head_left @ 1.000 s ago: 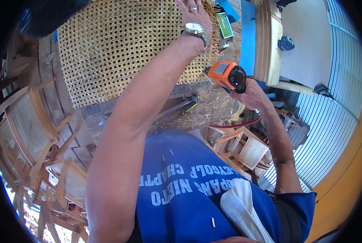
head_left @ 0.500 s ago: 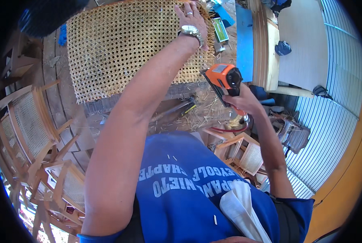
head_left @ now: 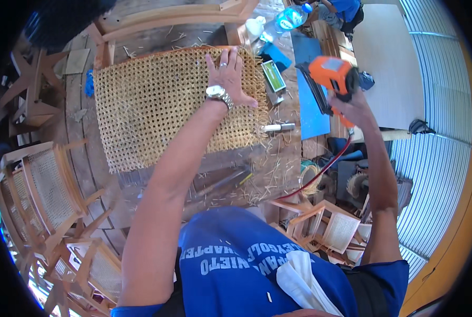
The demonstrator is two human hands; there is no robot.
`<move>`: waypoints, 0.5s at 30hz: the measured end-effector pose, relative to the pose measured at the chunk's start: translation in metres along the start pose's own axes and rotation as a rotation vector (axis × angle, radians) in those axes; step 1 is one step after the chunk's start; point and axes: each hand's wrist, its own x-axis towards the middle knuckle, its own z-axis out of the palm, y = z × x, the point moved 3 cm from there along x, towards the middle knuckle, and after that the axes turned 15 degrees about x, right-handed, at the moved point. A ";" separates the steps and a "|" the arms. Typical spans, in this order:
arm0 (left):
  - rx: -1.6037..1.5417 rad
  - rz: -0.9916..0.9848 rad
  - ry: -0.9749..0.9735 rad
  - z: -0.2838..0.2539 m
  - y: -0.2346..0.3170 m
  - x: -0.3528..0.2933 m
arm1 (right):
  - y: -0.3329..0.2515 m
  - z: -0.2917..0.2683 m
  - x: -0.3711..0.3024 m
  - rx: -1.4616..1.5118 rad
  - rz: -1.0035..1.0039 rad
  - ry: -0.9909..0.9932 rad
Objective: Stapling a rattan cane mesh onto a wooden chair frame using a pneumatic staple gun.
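A sheet of woven cane webbing (head_left: 156, 105) lies on the wooden worktable, its right edge frayed into loose strands. My left hand (head_left: 228, 82) rests flat on its upper right part, fingers spread, a ring and a metal watch showing. In my right hand (head_left: 352, 107) is an orange and black pneumatic nail gun (head_left: 331, 74), held up to the right of the cane over a blue strip. A red air hose (head_left: 326, 170) runs down from its handle. Beside the cane's frayed edge are a small green and white box (head_left: 273, 75) and a white marker (head_left: 278, 127).
A wooden frame (head_left: 172, 21) stands beyond the cane. Water bottles (head_left: 291, 18) are at the far right of the table. Cane scraps litter the tabletop (head_left: 230, 182). Wooden chairs with cane panels (head_left: 51, 174) crowd the left; another chair (head_left: 326, 227) stands lower right. A person (head_left: 341, 10) is at the top.
My right hand has lifted the nail gun away from the cane's edge, up and to the right. My left hand stays flat on the cane. The view has shifted, showing more beyond the table.
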 end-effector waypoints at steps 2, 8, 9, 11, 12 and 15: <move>-0.029 0.015 -0.025 -0.004 -0.001 -0.001 | -0.012 0.007 0.040 -0.219 -0.022 -0.055; -0.031 -0.008 -0.014 -0.003 -0.003 -0.001 | -0.030 0.062 0.104 -0.309 0.062 -0.309; -0.043 -0.008 0.015 -0.005 -0.004 0.000 | -0.025 0.069 0.112 -0.336 0.056 -0.350; -0.040 -0.010 0.006 -0.005 -0.003 0.002 | -0.012 0.077 0.121 -0.342 0.075 -0.348; -0.036 -0.010 0.000 -0.006 -0.002 0.003 | -0.005 0.081 0.126 -0.351 0.050 -0.343; -0.036 -0.009 0.003 -0.007 -0.003 0.003 | 0.006 0.084 0.134 -0.366 0.050 -0.336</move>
